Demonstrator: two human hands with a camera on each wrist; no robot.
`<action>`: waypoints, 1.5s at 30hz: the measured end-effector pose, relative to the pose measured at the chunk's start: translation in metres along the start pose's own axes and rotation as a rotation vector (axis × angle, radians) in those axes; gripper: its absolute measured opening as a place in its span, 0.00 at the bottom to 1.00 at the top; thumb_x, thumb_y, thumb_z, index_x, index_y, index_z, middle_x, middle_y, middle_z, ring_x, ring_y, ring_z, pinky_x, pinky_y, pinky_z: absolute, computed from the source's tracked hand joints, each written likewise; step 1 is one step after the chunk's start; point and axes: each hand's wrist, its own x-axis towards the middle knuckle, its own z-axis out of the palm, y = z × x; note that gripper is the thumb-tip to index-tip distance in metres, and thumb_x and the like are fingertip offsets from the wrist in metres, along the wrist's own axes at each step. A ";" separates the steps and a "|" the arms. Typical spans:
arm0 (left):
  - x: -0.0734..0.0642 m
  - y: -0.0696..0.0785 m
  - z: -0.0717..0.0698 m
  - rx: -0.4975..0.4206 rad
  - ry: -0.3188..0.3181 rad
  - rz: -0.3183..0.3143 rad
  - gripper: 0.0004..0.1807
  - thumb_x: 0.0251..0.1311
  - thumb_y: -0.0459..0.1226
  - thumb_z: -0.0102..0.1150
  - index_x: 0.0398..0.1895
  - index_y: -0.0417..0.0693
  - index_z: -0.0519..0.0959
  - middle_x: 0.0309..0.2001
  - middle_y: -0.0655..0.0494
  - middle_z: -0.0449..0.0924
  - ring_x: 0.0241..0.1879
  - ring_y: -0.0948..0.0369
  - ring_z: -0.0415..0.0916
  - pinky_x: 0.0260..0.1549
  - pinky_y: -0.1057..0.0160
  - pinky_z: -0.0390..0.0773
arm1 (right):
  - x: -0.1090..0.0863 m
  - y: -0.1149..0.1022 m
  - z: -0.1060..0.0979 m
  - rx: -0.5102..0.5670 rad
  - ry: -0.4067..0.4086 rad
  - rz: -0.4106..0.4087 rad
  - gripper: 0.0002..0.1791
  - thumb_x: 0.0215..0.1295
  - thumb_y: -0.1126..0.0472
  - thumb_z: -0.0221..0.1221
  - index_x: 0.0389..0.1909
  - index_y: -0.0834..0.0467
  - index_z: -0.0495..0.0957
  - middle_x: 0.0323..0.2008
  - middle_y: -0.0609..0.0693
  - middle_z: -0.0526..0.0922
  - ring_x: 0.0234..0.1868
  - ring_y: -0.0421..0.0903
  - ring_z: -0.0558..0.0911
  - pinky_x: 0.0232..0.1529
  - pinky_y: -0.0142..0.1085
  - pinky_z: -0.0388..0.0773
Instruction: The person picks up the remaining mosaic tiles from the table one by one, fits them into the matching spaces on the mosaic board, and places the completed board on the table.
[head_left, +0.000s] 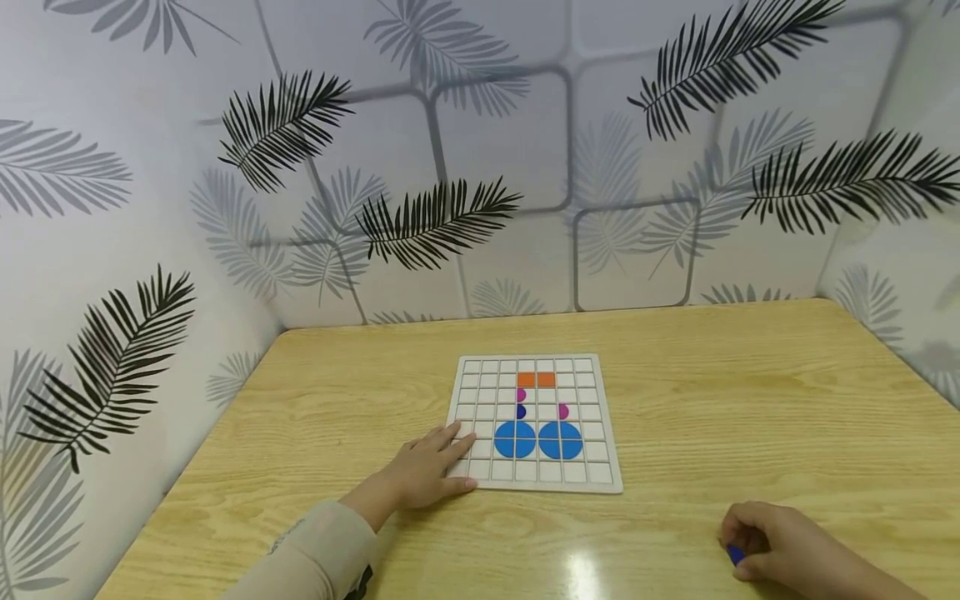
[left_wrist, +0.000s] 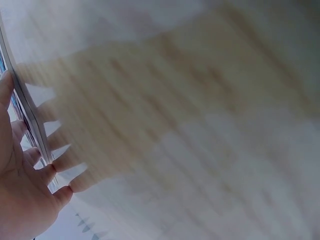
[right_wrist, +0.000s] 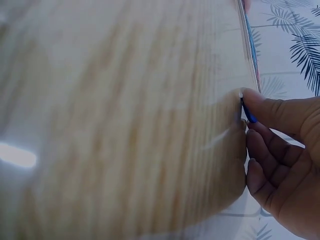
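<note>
A white grid board (head_left: 480, 471) lies on the table, with colored flat pieces set in its squares. Two blue circles (head_left: 515, 439) made of quarter pieces sit low on it, two orange squares (head_left: 536, 380) near its top. Between them are two magenta half-circles (head_left: 564, 412) and one dark blue half-circle (head_left: 521, 412). My left hand (head_left: 429, 468) rests on the board's lower left edge, fingers spread. To the right of the board, my right hand (head_left: 783, 546) pinches a small dark blue piece (head_left: 736, 554) between thumb and finger, close to the tabletop. The piece (right_wrist: 248, 112) shows edge-on in the right wrist view.
The light wood table (head_left: 720, 392) has a glossy surface that reflects a lamp near the front. Behind it and at the sides stands a pale wall (head_left: 517, 267) with a leaf pattern.
</note>
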 end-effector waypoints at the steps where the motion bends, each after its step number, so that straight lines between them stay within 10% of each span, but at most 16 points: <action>1: 0.000 0.000 0.000 -0.001 -0.001 -0.002 0.37 0.56 0.60 0.38 0.66 0.55 0.51 0.66 0.49 0.43 0.63 0.49 0.41 0.55 0.46 0.48 | 0.000 0.000 0.000 0.006 0.002 0.003 0.13 0.48 0.59 0.61 0.32 0.62 0.71 0.28 0.48 0.72 0.27 0.35 0.69 0.26 0.30 0.70; 45: -0.001 0.001 0.000 -0.014 0.002 0.000 0.36 0.55 0.59 0.40 0.65 0.55 0.52 0.66 0.48 0.44 0.63 0.49 0.42 0.54 0.45 0.48 | 0.074 -0.046 -0.011 0.074 0.247 -0.046 0.06 0.55 0.63 0.56 0.30 0.62 0.71 0.28 0.51 0.75 0.31 0.41 0.74 0.32 0.35 0.74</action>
